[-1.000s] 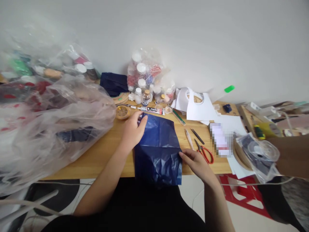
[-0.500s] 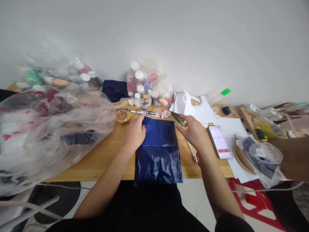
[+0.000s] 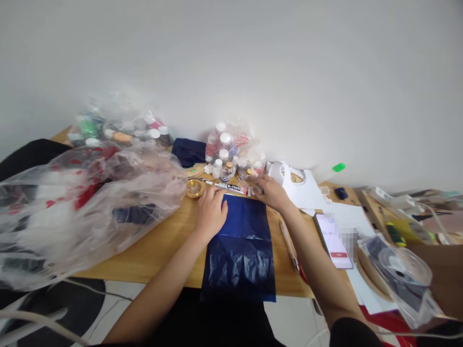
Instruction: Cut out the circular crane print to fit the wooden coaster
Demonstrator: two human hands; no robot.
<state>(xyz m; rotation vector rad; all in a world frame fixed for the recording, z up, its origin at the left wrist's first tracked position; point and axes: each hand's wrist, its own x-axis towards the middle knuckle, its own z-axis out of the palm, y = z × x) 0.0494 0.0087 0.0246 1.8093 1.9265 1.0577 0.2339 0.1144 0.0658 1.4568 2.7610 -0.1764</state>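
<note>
A dark blue plastic sheet point(image 3: 240, 250) with fold creases lies flat, its near end hanging over the table's front edge. At its upper left corner rests my left hand point(image 3: 211, 213), fingers stretched out and lying loosely, holding nothing. Beyond the sheet's upper right corner my right hand point(image 3: 274, 194) reaches in, its thumb and fingers closed around a small clear round dish point(image 3: 258, 190). A B-7000 glue tube point(image 3: 233, 187) lies just left of those fingers. The gold round container point(image 3: 195, 188) stands beside my left fingertips.
A big clear plastic bag point(image 3: 144, 188) bulges over the table's left side. Bagged bottles point(image 3: 226, 140) stand by the wall. At the right are a white paper cutout point(image 3: 307, 193), a phone point(image 3: 333, 241), a pen point(image 3: 288, 243) and a bagged clear spool point(image 3: 403, 265).
My right hand has moved left and forward from near the green pencil to the small clear dish. My left hand stays by the sheet's corner. The camera view has tilted upward.
</note>
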